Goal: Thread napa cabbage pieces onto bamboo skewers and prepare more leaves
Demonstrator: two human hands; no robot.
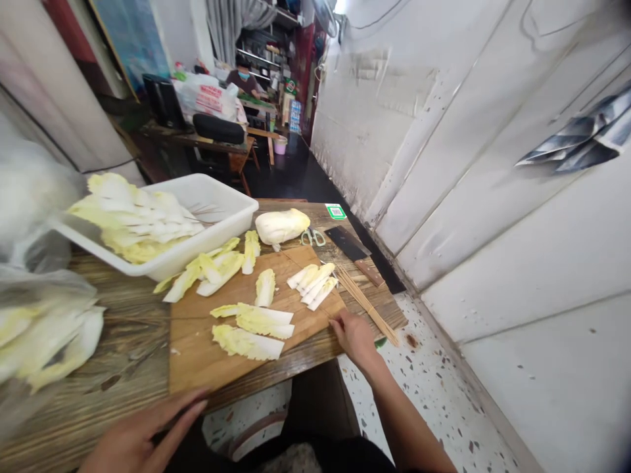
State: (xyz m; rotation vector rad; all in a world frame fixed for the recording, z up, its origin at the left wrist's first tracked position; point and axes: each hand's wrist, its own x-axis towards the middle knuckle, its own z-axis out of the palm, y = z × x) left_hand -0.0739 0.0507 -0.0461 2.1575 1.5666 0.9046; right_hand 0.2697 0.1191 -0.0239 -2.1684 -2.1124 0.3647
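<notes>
My right hand (353, 336) is pinched at the right edge of the wooden cutting board (192, 368), on what looks like the end of a thin bamboo skewer. The skewer's line runs toward a row of several narrow cabbage pieces (313, 284) and shows again beyond them. My left hand (148, 430) is by the board's near left corner, fingers stretched out, nothing visible in them. Loose napa cabbage leaves (259, 322) lie mid-board, with a smaller leaf (265, 288) behind. More cut leaves (217, 270) overlap the far left edge.
A bundle of bamboo skewers (367, 302) and a cleaver (348, 243) lie to the right. Scissors (313, 237) and a cabbage head (280, 226) sit behind the board. A white tub (229, 213) holds leaves. Plastic bag (49, 282) at left, wall (493, 230) at right.
</notes>
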